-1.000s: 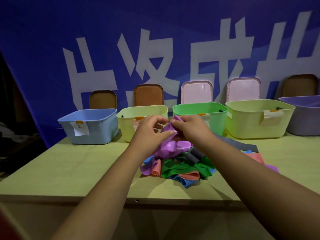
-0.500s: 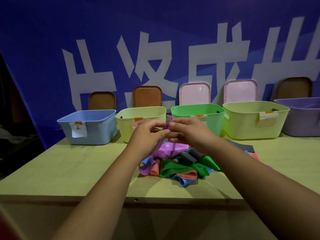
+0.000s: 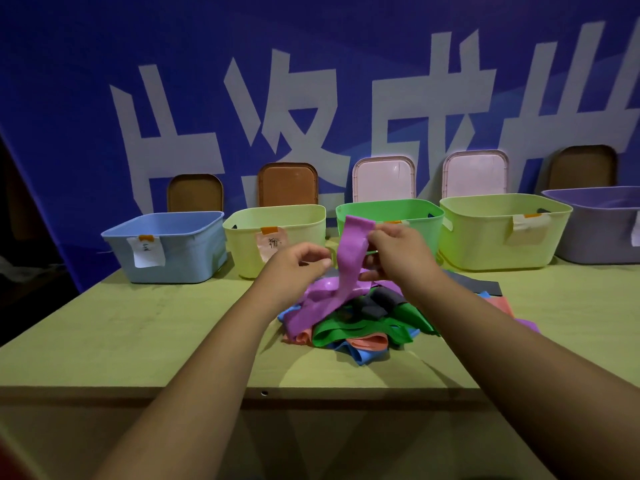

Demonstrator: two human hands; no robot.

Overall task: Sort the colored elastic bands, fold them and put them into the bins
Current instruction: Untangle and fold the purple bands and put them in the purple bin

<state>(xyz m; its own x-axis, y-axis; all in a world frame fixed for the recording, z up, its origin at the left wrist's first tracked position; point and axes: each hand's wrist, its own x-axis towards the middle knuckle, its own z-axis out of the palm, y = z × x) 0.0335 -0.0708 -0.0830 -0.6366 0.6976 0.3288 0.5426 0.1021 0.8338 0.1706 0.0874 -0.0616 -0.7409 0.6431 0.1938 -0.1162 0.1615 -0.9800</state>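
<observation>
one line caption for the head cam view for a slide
Right hand holds a purple band up over the mixed pile, left hand beside, five bins behind.

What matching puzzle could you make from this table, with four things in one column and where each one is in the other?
Things:
1. purple band
2. blue bin
3. grey band
4. purple bin

Places:
A. far right end of the row
B. pinched in the right hand, its upper part held up
C. far left end of the row
D. flat on the table, in front of a yellow-green bin

Pairs: 1-B, 2-C, 3-D, 4-A
</observation>
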